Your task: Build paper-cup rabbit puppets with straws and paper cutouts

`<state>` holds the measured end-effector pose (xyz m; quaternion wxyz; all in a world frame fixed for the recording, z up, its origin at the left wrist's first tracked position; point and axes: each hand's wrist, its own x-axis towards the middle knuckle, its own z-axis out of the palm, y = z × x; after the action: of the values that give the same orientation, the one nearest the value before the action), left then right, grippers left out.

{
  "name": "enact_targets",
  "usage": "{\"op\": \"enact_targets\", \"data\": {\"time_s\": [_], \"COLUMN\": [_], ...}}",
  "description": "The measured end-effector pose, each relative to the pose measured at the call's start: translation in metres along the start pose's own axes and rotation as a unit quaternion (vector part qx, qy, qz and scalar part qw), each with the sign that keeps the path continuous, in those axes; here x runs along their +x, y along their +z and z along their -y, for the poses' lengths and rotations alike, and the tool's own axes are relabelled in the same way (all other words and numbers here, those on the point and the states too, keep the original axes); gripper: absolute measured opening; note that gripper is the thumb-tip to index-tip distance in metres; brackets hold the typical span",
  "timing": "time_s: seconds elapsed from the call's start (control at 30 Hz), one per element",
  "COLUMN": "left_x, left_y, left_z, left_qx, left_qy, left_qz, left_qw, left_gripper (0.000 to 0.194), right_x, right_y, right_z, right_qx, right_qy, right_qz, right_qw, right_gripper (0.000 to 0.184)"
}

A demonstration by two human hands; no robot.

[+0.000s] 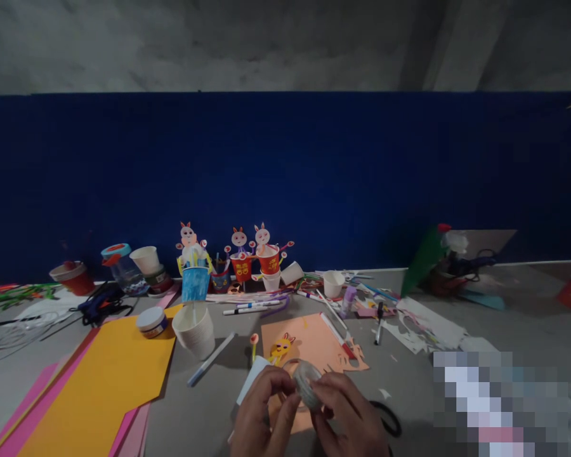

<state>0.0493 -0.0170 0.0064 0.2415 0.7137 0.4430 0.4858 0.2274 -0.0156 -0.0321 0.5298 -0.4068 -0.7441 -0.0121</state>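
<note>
The left hand (266, 412) and right hand (345, 412) are pinching a pale roll (308, 386) between them, while a peach sheet (311, 343) is lying beneath on the surface (190, 412)

The roll (307, 386) is pale grey. The paper sheet (309, 339) is peach; the card (105, 374) is orange-yellow. One paper cup (195, 285) is streaky blue; two red cups (241, 269) bear yellow markings. The screen (285, 158) is plain dark blue. The tabletop (181, 412) is grey.
</note>
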Motion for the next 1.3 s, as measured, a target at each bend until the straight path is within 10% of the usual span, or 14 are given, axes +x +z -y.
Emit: {"op": "enact_targets", "data": {"time_s": [0.4,0.8,1.1,1.3], "left_x": [-0.008,-0.002,-0.001,-0.001], "left_y": [0.027,0.019,0.005,0.004], "left_z": [0.002,0.007,-0.005,-0.005], "left_qx": [-0.002,-0.047,0.176,0.281], "left_qy": [-0.038,0.034,0.128,0.172], "left_qz": [-0.094,-0.063,-0.034,-0.053], "left_qw": [0.995,0.996,0.975,0.943], "left_gripper": [0.022,0.021,0.022,0.034], "right_x": [-0.003,0.002,0.012,0.028], "right_y": [0.006,0.021,-0.005,-0.017], "right_z": [-0.001,0.012,0.011,0.012], "right_qx": [-0.022,0.118,0.143,0.113], "right_qy": [-0.044,0.104,0.042,-0.014], "right_qz": [-0.013,-0.081,-0.013,0.041], "right_qw": [0.999,0.984,0.989,0.993], "right_gripper": [0.033,0.011,0.041,0.030]}}
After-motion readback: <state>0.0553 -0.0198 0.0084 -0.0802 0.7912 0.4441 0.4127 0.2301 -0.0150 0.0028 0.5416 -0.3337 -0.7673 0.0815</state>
